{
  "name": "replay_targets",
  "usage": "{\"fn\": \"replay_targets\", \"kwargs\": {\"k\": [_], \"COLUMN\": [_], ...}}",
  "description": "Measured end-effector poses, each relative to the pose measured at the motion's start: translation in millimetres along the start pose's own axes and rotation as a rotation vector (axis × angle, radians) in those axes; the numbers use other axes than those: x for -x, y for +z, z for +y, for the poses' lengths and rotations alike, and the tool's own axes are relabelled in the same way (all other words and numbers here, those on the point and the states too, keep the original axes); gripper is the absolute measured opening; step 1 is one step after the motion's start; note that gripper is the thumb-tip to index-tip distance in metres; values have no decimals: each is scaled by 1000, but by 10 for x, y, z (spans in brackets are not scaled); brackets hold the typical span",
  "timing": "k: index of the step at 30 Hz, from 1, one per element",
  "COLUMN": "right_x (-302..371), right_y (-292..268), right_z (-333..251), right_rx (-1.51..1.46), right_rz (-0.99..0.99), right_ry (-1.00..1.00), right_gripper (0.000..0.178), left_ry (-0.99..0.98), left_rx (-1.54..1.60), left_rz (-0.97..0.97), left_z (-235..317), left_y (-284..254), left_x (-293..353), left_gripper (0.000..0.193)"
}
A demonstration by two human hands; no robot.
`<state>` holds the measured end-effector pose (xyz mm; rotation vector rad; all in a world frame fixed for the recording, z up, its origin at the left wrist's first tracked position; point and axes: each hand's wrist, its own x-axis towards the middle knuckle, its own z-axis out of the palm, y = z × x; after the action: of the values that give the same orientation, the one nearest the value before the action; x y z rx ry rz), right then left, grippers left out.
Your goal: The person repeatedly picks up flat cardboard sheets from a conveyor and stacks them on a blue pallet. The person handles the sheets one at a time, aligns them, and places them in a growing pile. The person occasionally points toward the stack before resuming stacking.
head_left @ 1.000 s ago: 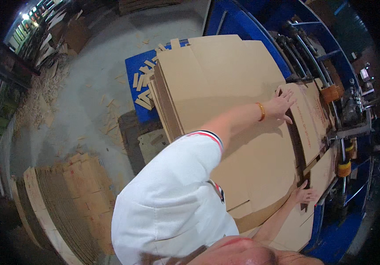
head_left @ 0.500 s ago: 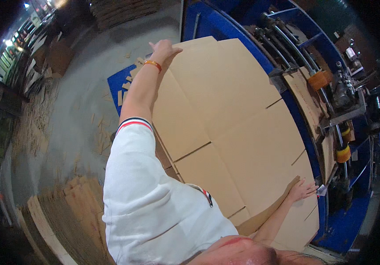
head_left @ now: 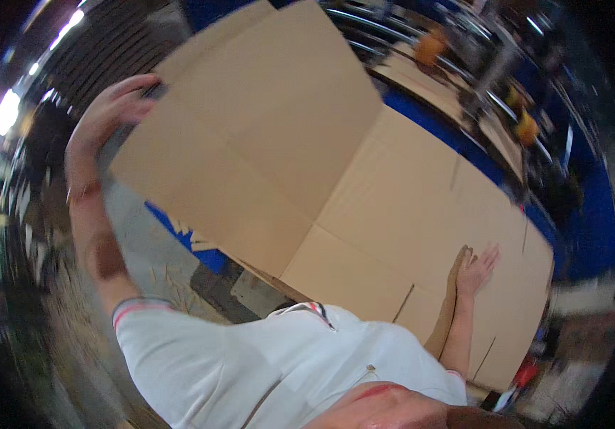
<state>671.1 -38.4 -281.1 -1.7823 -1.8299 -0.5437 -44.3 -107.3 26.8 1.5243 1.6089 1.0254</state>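
Note:
A large brown cardboard sheet (head_left: 422,186) with crease lines and cut slots spreads before me. Its far left part is lifted and bent up along a crease, while the near right part lies flat. At the lifted part's left edge, my left hand (head_left: 111,111) grips the board between thumb and fingers, slightly blurred. Palm down, my right hand (head_left: 477,272) rests on the flat part near the right side, fingers stretched out, casting a shadow beside it.
Beyond the sheet runs a blue machine frame (head_left: 422,121) with metal rods and orange rollers (head_left: 430,46). A blue surface with cardboard scraps (head_left: 196,242) shows under the sheet's left edge. More scraps litter the floor at left.
My left hand has moved left and raised the far left part of the sheet, bending it up. My right hand has stayed flat on the board. The whole view has turned.

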Motion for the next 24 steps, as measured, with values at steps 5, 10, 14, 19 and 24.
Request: {"fn": "replay_targets", "kwargs": {"k": [5,10,14,19,24], "right_x": [1118,2576,2942,3050,1637], "right_y": [-680,-1335,-1780,-1620,-2296], "right_z": [391,1790,2250,1968,407], "right_rx": [287,526,-1097,-1264,-967], "right_rz": [-137,-63,954,965,898], "right_ry": [503,1359,1740,1506,1222], "right_gripper": [70,74,70,57,50], "left_ry": [557,142,49,168,181], "left_rx": [576,-19,107,36,-167], "left_rz": [121,345,328,291,370], "left_z": [-588,-1592,-1332,-1345,-1712], "left_y": [1038,1791,1375,1486,1935], "left_x": [832,1128,435,-243,-202], "left_gripper": [82,72,65,41,36]}}
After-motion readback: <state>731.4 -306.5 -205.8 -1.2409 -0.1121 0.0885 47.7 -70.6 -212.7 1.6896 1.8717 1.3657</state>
